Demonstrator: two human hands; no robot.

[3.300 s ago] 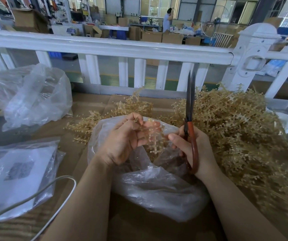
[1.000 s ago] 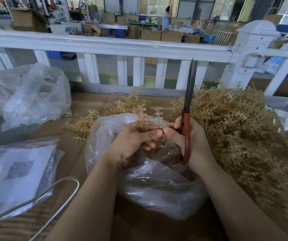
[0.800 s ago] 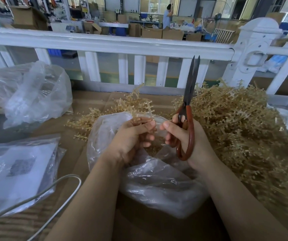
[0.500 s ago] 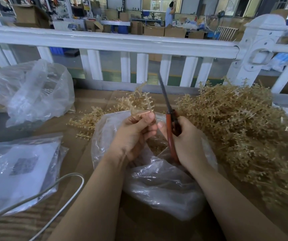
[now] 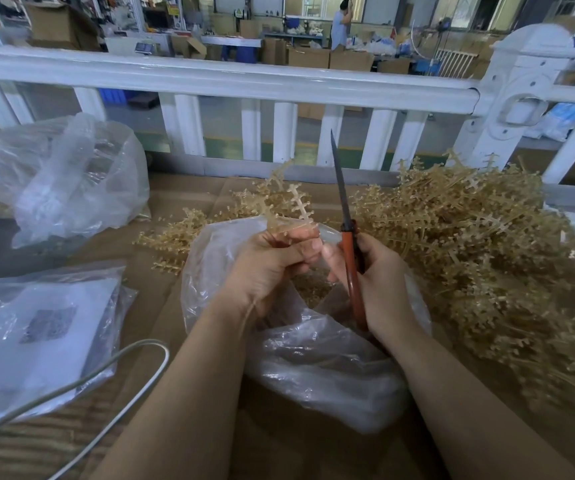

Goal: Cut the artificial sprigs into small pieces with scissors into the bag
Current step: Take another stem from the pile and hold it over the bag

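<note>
Left hand (image 5: 268, 261) pinching sprig (image 5: 291, 209) above bag (image 5: 331, 375), right hand (image 5: 379, 275) gripping upright scissors (image 5: 346, 230) just beside

Single head-worn view, wide-angle, aimed forward and down across desk (image 5: 189, 202). Both forearms seen close, entering from bottom edge. White railing (image 5: 230, 81) framed beyond desk's far edge; workshop floor seen behind railing, far off. No second view provided, so no shared area.
</note>
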